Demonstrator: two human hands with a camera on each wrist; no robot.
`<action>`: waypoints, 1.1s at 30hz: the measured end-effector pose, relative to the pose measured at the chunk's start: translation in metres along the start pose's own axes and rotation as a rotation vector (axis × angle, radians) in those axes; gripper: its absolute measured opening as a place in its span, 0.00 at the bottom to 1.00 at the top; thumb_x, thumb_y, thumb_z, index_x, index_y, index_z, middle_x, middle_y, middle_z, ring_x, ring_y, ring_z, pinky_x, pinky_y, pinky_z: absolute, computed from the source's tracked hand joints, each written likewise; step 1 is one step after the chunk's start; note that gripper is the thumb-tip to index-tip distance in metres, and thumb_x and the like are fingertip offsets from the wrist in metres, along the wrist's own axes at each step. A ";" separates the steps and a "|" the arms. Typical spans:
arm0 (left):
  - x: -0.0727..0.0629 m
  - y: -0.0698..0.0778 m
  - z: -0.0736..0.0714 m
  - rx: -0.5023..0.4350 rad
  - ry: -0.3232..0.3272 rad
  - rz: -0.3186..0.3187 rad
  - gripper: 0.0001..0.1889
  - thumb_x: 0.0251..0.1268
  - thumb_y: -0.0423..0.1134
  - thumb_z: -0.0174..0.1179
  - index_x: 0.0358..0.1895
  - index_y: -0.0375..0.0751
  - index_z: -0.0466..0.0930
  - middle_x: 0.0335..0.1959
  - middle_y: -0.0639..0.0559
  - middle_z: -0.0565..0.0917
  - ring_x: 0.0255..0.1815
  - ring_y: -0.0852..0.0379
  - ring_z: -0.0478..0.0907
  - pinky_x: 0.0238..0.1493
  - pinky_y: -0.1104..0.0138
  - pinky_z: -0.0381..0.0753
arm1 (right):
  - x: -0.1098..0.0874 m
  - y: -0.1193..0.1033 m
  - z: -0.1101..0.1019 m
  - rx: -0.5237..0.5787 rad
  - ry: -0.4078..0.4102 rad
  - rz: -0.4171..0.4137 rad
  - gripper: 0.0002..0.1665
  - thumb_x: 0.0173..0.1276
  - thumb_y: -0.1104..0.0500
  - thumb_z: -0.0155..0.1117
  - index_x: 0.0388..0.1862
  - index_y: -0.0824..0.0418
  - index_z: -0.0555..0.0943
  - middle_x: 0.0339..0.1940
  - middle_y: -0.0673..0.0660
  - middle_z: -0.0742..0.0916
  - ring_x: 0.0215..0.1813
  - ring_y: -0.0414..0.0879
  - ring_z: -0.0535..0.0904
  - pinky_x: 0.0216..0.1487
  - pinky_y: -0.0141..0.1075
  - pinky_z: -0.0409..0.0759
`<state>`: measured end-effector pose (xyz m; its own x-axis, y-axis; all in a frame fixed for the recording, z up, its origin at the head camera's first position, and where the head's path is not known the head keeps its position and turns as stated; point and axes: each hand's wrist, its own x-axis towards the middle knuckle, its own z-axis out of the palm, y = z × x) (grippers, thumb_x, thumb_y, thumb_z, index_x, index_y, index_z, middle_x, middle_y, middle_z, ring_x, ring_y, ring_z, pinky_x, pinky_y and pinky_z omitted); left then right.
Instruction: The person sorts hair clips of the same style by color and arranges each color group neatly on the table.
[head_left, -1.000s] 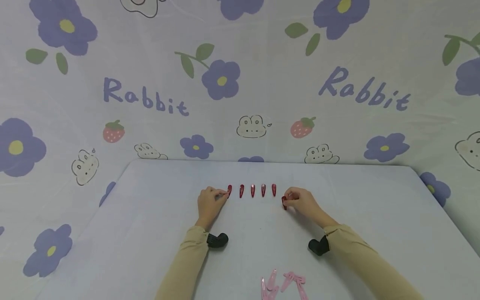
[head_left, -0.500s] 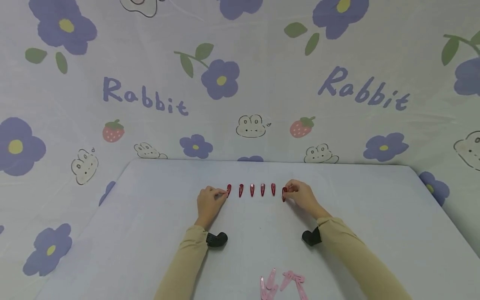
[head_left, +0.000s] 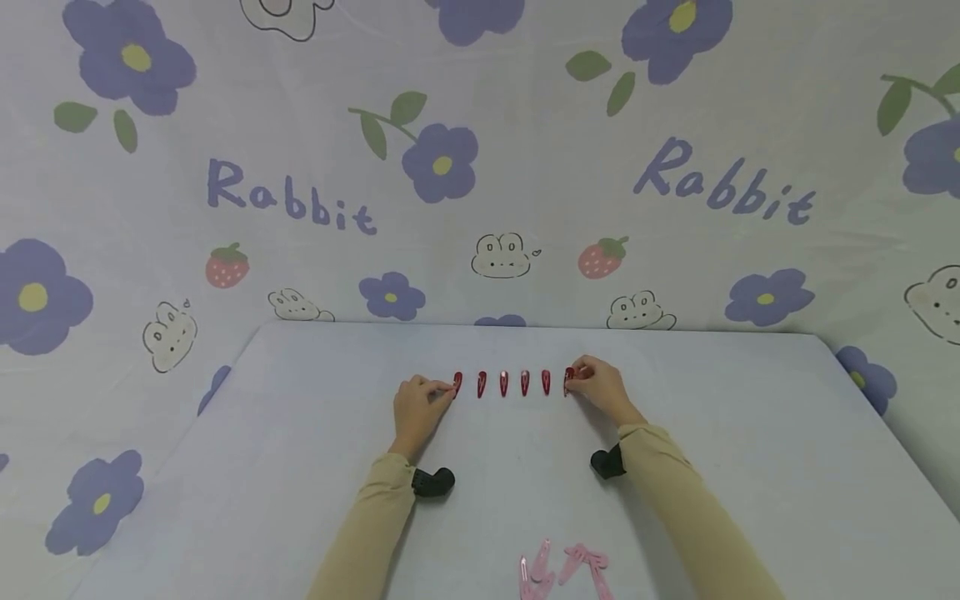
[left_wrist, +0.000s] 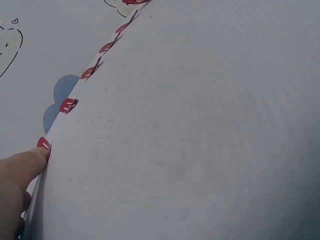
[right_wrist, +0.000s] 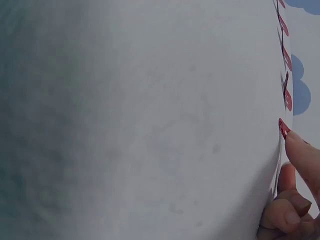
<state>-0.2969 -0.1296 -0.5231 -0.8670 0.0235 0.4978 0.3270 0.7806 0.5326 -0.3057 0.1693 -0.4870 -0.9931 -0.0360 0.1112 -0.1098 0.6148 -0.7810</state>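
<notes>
Several red snap hair clips stand in a row near the far side of the white table in the head view. My left hand (head_left: 420, 414) holds the leftmost red hair clip (head_left: 457, 382) at its lower part between thumb and fingers; the left wrist view shows a fingertip against this clip (left_wrist: 43, 143). At the row's right end, my right hand (head_left: 604, 390) pinches another red hair clip (head_left: 567, 379) by its side. In the right wrist view that clip (right_wrist: 283, 127) juts past the fingertips. Between the hands lie the other red clips, such as the middle one (head_left: 504, 383).
Several pink hair clips (head_left: 585, 560) lie loosely near the table's front edge, some overlapping. A patterned cloth (head_left: 315, 250) with flowers and rabbits hangs behind the white table (head_left: 337, 354). Each wrist carries a black camera mount, such as the left one (head_left: 435, 482).
My right hand has moved its red clip away from me, up level with the row's right end. The left hand has stayed at the leftmost clip.
</notes>
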 end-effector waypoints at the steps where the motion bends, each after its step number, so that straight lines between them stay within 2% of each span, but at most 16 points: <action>1: 0.000 0.000 0.000 0.004 -0.004 -0.001 0.08 0.50 0.44 0.65 0.30 0.43 0.85 0.26 0.48 0.74 0.27 0.50 0.67 0.30 0.58 0.64 | 0.000 0.001 0.000 -0.005 0.006 0.005 0.10 0.54 0.66 0.65 0.34 0.67 0.74 0.25 0.56 0.77 0.31 0.49 0.69 0.33 0.38 0.65; 6: -0.001 0.000 0.002 0.027 -0.027 -0.009 0.09 0.51 0.45 0.65 0.30 0.44 0.85 0.27 0.48 0.74 0.27 0.51 0.67 0.31 0.59 0.64 | 0.000 0.006 0.001 -0.037 0.011 0.035 0.12 0.54 0.64 0.65 0.35 0.67 0.75 0.23 0.54 0.74 0.29 0.48 0.67 0.32 0.38 0.63; 10: 0.000 0.000 0.001 0.026 -0.007 0.010 0.09 0.50 0.44 0.65 0.30 0.43 0.85 0.26 0.47 0.75 0.26 0.51 0.68 0.30 0.59 0.65 | 0.002 0.007 0.003 -0.077 0.011 0.050 0.14 0.55 0.62 0.65 0.39 0.67 0.77 0.25 0.55 0.74 0.30 0.49 0.68 0.32 0.38 0.64; 18: 0.001 0.000 0.001 0.010 0.003 0.009 0.08 0.50 0.44 0.66 0.29 0.44 0.85 0.26 0.48 0.74 0.26 0.50 0.67 0.29 0.59 0.64 | 0.001 0.006 0.007 -0.127 0.046 0.035 0.15 0.55 0.62 0.65 0.41 0.67 0.77 0.22 0.54 0.74 0.28 0.48 0.67 0.30 0.37 0.62; 23: 0.001 0.000 0.001 0.004 0.005 0.011 0.07 0.50 0.43 0.66 0.29 0.44 0.85 0.26 0.48 0.75 0.26 0.50 0.68 0.30 0.58 0.64 | -0.001 0.004 0.007 -0.115 0.073 0.019 0.14 0.56 0.62 0.64 0.40 0.67 0.77 0.20 0.53 0.72 0.25 0.47 0.66 0.28 0.36 0.61; 33: 0.000 0.001 0.000 0.003 -0.006 -0.007 0.07 0.50 0.43 0.66 0.30 0.44 0.85 0.27 0.48 0.75 0.27 0.50 0.67 0.30 0.58 0.64 | -0.001 0.007 0.009 -0.119 0.087 0.001 0.12 0.62 0.64 0.53 0.44 0.66 0.77 0.22 0.55 0.71 0.26 0.48 0.65 0.28 0.38 0.60</action>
<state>-0.2963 -0.1292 -0.5229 -0.8718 0.0217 0.4894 0.3195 0.7825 0.5345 -0.3054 0.1666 -0.4976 -0.9854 0.0305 0.1673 -0.0976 0.7043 -0.7032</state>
